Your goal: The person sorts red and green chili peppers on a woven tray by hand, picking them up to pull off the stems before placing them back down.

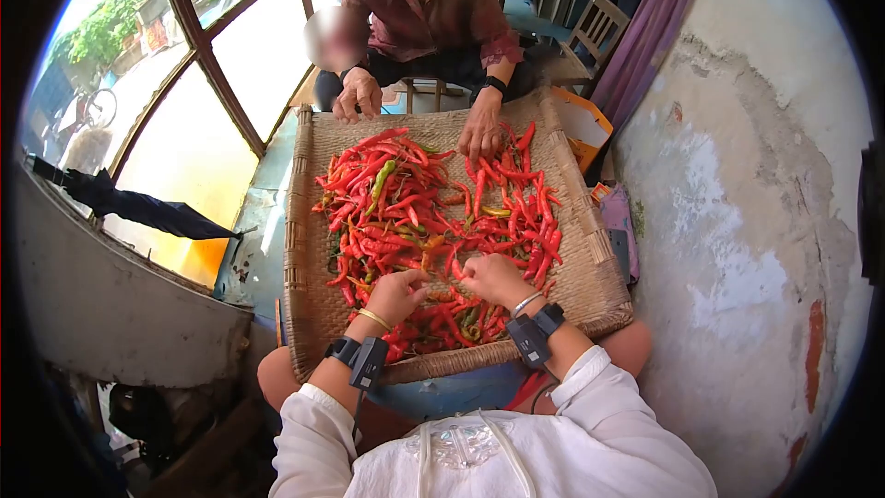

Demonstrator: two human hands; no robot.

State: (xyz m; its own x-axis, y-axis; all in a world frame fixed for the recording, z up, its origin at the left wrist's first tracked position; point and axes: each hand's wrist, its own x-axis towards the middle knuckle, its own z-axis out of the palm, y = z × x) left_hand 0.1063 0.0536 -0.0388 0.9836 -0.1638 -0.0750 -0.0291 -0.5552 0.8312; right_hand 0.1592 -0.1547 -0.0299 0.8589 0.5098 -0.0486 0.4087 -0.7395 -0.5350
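Red chili peppers (pixel 387 186), with a few green and orange ones among them, lie heaped in a shallow woven basket tray (pixel 576 212). My left hand (pixel 396 296) is closed over the near part of the heap, thumb and fingers pinched together; what lies between the fingertips is too small to make out. Just to its right, my right hand (pixel 496 280) is pinched at the end of a red chili pepper (pixel 457 267). The two hands are close together but apart. More peppers (pixel 442 325) lie between my wrists and the tray's near rim.
Across the tray sits another person in a dark red shirt (pixel 433 14); their one hand (pixel 480 134) touches the peppers, the other hovers over the far left rim. A folded umbrella (pixel 157 207) lies by the window at left. A rough wall (pixel 737 249) stands close at right.
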